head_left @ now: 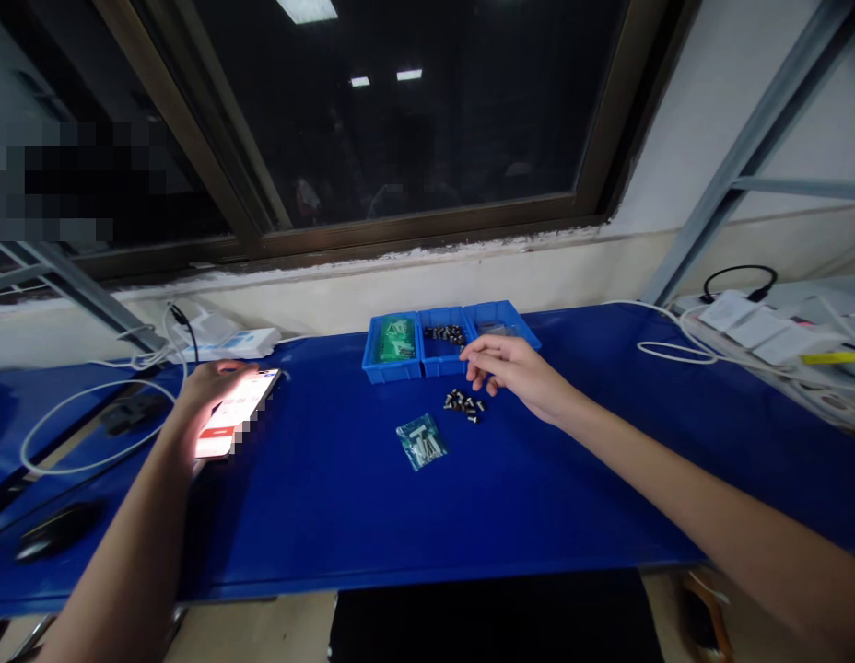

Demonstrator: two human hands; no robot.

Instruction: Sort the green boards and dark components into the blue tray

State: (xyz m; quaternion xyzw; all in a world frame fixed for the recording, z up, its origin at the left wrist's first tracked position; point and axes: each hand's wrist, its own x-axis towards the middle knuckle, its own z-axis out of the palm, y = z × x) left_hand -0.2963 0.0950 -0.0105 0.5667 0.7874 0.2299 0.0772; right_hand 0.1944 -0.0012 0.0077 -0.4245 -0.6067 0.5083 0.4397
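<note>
Lying loose on the blue tabletop point(317, 516), dark screws point(463, 405) sit just beside the half-open, empty right hand point(517, 373); others already lie in the middle bin point(441, 343), a plastic bag of bolts point(422, 442) lies nearby, and the left hand point(213, 385) holds a lit smartphone point(238, 414).

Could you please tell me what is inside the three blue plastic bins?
The left bin holds a green circuit board, the middle bin a heap of small dark parts, and the right bin a clear bag. The right hand covers that bin's front corner, hiding what lies there.
</note>
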